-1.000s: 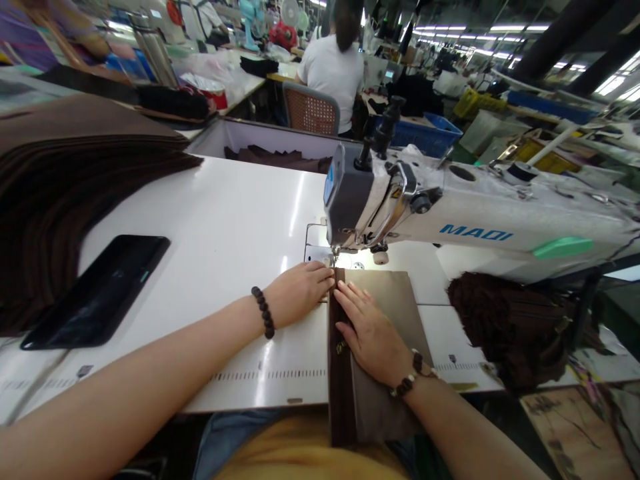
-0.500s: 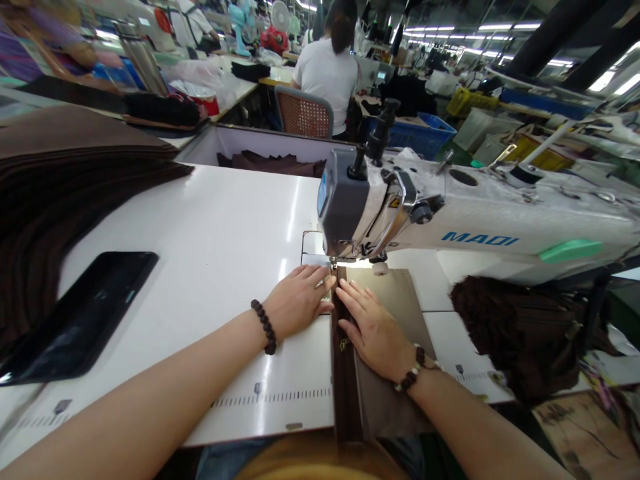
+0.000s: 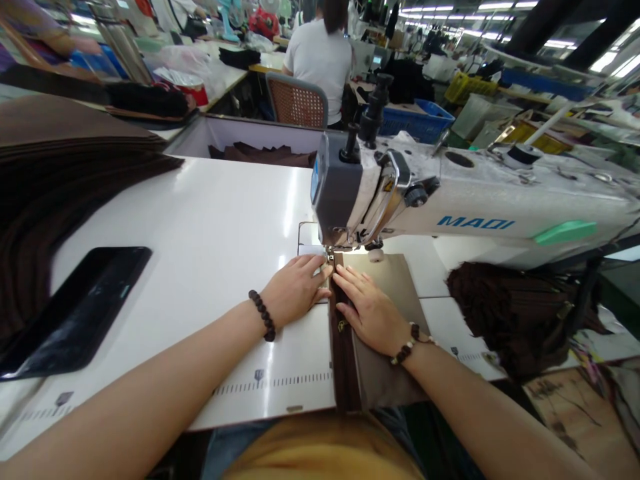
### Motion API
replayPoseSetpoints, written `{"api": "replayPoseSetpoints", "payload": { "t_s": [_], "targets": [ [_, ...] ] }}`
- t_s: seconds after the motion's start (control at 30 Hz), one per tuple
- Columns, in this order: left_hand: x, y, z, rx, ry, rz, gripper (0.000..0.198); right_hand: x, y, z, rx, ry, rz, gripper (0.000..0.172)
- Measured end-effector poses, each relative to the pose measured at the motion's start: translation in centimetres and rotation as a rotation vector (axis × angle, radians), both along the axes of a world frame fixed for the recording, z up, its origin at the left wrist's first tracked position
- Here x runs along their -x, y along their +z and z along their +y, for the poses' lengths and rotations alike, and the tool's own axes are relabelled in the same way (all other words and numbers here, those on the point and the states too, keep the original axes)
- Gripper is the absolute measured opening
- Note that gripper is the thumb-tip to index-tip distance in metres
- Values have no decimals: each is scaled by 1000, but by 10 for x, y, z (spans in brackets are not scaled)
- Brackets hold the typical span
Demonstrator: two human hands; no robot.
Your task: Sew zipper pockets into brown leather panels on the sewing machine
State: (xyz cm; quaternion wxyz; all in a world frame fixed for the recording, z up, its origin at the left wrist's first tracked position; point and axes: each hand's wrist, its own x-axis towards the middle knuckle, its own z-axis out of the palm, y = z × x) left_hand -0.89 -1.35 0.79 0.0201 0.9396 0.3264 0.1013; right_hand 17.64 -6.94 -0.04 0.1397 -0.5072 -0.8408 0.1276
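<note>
My right hand (image 3: 373, 310) lies flat, palm down, fingers extended and thumb set apart; it presses on the work and grasps nothing. My left hand (image 3: 297, 290) is palm down at the strip's left edge, fingers slightly bent, thumb apart from the index finger; I cannot tell whether the fingertips pinch that edge.

The grey-brown panel (image 3: 393, 387) lies beneath my right palm and extends beyond it to the right, forward and back toward my body. The dark brown strip (image 3: 346, 380) runs along the panel's left side, between my two hands, with the right fingertips on its upper part. A gold-coloured zipper pull (image 3: 342, 326) is on the strip, just left of my right thumb.

The strip's far end is at the presser foot (image 3: 331, 254), just ahead of my fingertips. The sewing machine (image 3: 475, 200) reaches in from the right. The white table (image 3: 225, 233) supports the work. A dark brown bundle (image 3: 510, 320) lies right of the panel. Well to the left are a black glossy slab (image 3: 75, 310) and a fabric stack (image 3: 65, 133).
</note>
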Motion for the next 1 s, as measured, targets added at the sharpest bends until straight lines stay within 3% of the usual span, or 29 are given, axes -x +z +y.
{"api": "replayPoseSetpoints", "payload": {
  "t_s": [0.1,0.23,0.33,0.43,0.6,1.0],
  "targets": [
    [1,10,-15,13,-66,65,28,0,2,0,16,0,-11,47],
    [5,22,-61,39,-220,68,23,-2,3,1,28,15,-22,46],
    [5,18,-101,42,-307,-107,19,-2,3,1,18,16,-19,46],
    [1,8,-124,3,-292,-282,19,-2,4,1,15,10,-23,45],
    [-6,2,-128,-13,-293,-423,29,-1,5,0,7,16,-70,44],
    [-5,-2,-131,30,-305,-393,31,-3,3,3,-3,31,-72,49]
  ]
}}
